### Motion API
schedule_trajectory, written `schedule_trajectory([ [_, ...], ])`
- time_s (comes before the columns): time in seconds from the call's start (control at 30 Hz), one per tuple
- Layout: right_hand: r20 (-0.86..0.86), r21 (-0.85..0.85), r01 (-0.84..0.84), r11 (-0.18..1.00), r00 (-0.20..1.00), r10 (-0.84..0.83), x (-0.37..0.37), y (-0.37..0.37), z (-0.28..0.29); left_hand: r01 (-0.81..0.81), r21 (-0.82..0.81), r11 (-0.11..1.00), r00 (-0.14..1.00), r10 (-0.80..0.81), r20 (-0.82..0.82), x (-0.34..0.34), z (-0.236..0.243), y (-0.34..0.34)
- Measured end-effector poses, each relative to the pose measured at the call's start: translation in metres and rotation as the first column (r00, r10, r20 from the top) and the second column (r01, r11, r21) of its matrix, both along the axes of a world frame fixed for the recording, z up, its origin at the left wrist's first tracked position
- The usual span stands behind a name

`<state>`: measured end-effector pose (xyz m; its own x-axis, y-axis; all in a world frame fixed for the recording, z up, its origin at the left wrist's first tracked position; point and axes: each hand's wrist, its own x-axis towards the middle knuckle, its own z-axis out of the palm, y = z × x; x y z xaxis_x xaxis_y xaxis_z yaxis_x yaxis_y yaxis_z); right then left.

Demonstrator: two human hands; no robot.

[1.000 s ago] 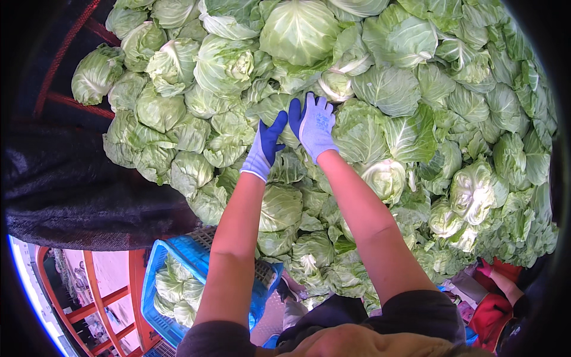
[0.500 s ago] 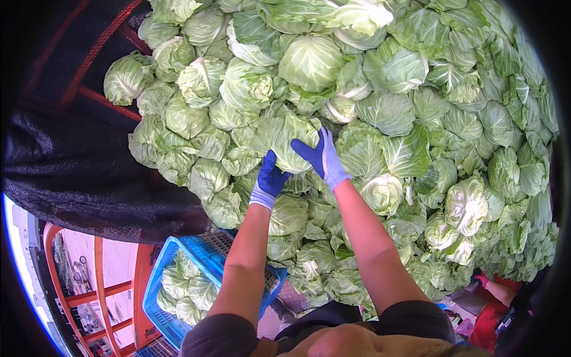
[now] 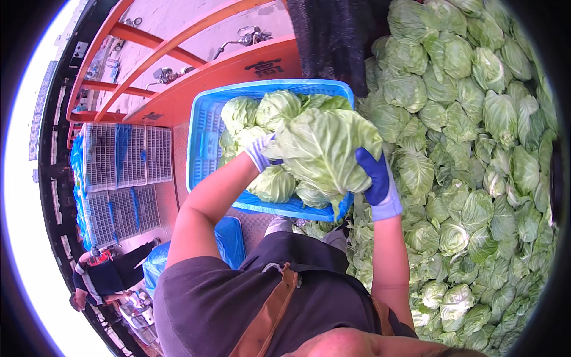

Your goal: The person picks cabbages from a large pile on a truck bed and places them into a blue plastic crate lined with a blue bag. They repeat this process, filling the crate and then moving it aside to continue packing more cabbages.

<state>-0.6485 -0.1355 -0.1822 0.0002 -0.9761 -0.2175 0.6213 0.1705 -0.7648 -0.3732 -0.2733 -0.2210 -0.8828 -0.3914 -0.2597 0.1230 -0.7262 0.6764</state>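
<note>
Between my two gloved hands is a large pale-green cabbage (image 3: 324, 149) with loose outer leaves, held over the blue plastic crate (image 3: 202, 152). My left hand (image 3: 264, 153) grips its left side, the fingers mostly hidden under the leaves. On the right side my right hand (image 3: 376, 178), in a blue-palmed glove, presses with thumb and palm, its other fingers out of sight behind the cabbage. Several more cabbages (image 3: 278, 110) lie in the crate, partly covered by the held one.
A big heap of cabbages (image 3: 458, 137) fills the right side. Orange truck railings (image 3: 160, 44) rise at the far left, with dark netting (image 3: 330, 47) beside them. Stacked grey crates (image 3: 128, 157) and a blue-wrapped bundle (image 3: 229, 238) stand left. Another person (image 3: 110, 273) is at lower left.
My view and both arms have swung left from the heap to the crate. The cabbage I was touching on the heap is now lifted in both hands above the crate.
</note>
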Motion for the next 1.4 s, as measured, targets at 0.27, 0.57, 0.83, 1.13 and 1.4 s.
schedule_trajectory([
  [0.27, -0.588, -0.03, -0.282, 0.959, 0.781, 0.211, 0.278, -0.091, -0.026, -0.045, -0.48, 0.876, 0.841, 0.292, 0.455, 0.323, 0.009, 0.01],
  [0.57, -0.959, 0.282, -0.651, 0.704, -0.198, 0.201, 0.336, -0.013, -0.14, -0.069, 0.268, 0.961, 0.861, -0.079, 0.503, 0.344, -0.171, 0.057],
  [0.83, -0.965, 0.239, -0.56, 0.793, -0.231, 0.128, 0.392, -0.02, -0.159, -0.003, 0.117, 0.993, 0.93, -0.04, 0.365, 0.384, -0.213, 0.072],
  [1.13, -0.934, -0.339, 0.137, 0.931, 0.064, -0.35, 0.027, 0.085, -0.027, -0.094, -0.488, 0.868, 0.224, 0.496, 0.839, 0.308, -0.052, -0.011],
  [1.4, -0.762, 0.106, 0.5, 0.859, -0.515, 0.393, -0.362, 0.141, -0.138, 0.451, 0.071, 0.89, 0.79, -0.434, 0.433, -0.249, -0.048, 0.168],
])
